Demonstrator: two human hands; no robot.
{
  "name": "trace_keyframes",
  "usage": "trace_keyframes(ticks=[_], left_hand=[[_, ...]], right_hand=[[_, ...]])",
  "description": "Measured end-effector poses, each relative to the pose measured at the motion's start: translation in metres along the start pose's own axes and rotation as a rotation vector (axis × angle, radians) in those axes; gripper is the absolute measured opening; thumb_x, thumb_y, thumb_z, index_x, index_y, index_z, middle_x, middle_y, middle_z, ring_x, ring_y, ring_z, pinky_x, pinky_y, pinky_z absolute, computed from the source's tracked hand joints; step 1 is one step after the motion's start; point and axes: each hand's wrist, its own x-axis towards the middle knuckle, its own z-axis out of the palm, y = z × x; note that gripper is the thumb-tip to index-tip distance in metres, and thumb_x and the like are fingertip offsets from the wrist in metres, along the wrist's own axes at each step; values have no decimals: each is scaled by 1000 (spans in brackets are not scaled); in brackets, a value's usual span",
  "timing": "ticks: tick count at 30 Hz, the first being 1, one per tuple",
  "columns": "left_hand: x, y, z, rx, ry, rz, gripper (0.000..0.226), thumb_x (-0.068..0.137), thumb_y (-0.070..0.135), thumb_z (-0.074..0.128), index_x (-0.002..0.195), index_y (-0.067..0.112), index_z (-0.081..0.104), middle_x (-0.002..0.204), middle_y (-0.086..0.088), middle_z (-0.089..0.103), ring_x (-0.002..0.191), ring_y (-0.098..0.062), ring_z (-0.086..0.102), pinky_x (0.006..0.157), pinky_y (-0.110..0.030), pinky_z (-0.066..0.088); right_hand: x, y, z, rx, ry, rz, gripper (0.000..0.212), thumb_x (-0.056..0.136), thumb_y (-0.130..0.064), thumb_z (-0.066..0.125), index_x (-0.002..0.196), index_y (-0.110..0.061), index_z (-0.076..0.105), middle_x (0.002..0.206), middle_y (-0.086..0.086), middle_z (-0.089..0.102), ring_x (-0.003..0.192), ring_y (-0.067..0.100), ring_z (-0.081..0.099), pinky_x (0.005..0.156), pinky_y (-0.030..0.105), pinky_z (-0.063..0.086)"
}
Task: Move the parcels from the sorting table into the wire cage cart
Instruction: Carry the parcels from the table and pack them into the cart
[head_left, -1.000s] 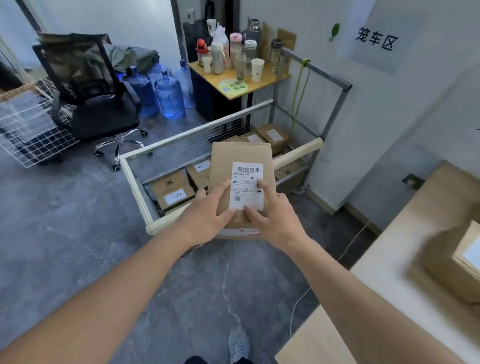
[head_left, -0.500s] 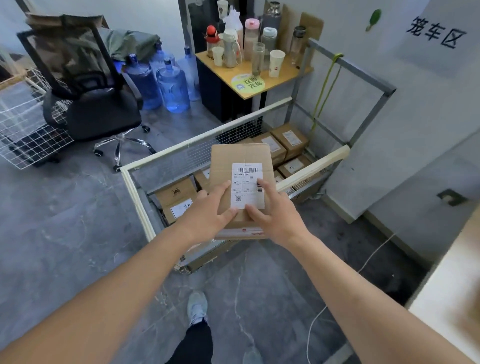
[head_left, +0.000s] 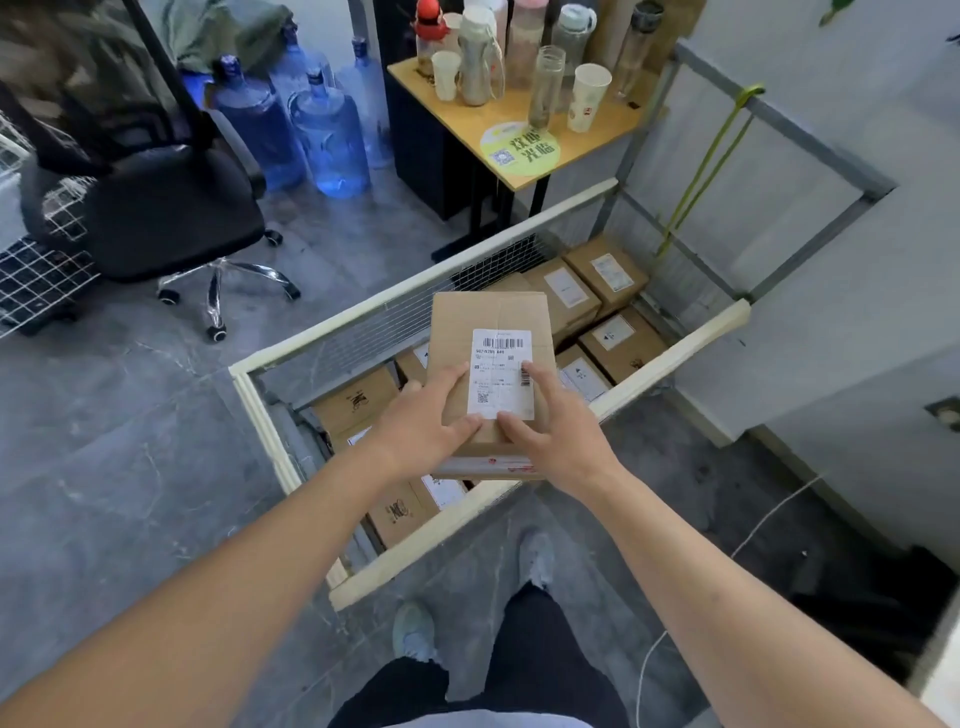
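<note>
I hold a brown cardboard parcel with a white barcode label over the wire cage cart. My left hand grips its near left side, thumb on top. My right hand grips the near right side, fingers on the label. The cart has a cream padded rim and mesh walls. Several labelled cardboard parcels lie on its floor, partly hidden under the held parcel.
A black office chair stands at the left with a white wire basket beyond it. Blue water jugs and a small wooden table with bottles and cups stand behind the cart. A white wall runs along the right.
I have stepped closer to the cart, and the parcel now hangs over its inside. The sorting table has left the view at the right. Both hands keep their grip.
</note>
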Motion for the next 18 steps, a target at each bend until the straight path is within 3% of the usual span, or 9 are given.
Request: trace_keyframes(ticks=[7,11,13,18], left_hand=[[94,-10,6,-64,-13,-131,73,98,51,61,159,44,23,133,-7,47,113,-24,54,94,-35,47],[150,-15,23,-128,8,-223,70,97,50,64,157,46,27,129,-3,48,91,-8,55,65,-17,41],[177,-18,35,-166,4,-283,71,97,48,65,157,47,28,130,-2,46,87,-3,54,62,-15,40],[244,-41,71,-271,16,-406,72,96,42,68,156,47,29,132,-1,46,95,-18,65,69,-21,54]], right_hand=[[109,32,8,-12,-142,3,77,94,-55,65,158,-41,24,135,3,54,109,17,58,91,38,53],[174,59,10,7,-257,14,77,93,-51,68,157,-43,27,135,1,51,114,16,56,96,41,53],[204,74,13,23,-319,32,77,91,-49,70,156,-44,28,137,1,50,116,16,56,99,43,52],[280,119,37,2,-451,41,78,90,-45,71,157,-39,30,139,0,52,123,17,53,101,43,50]])
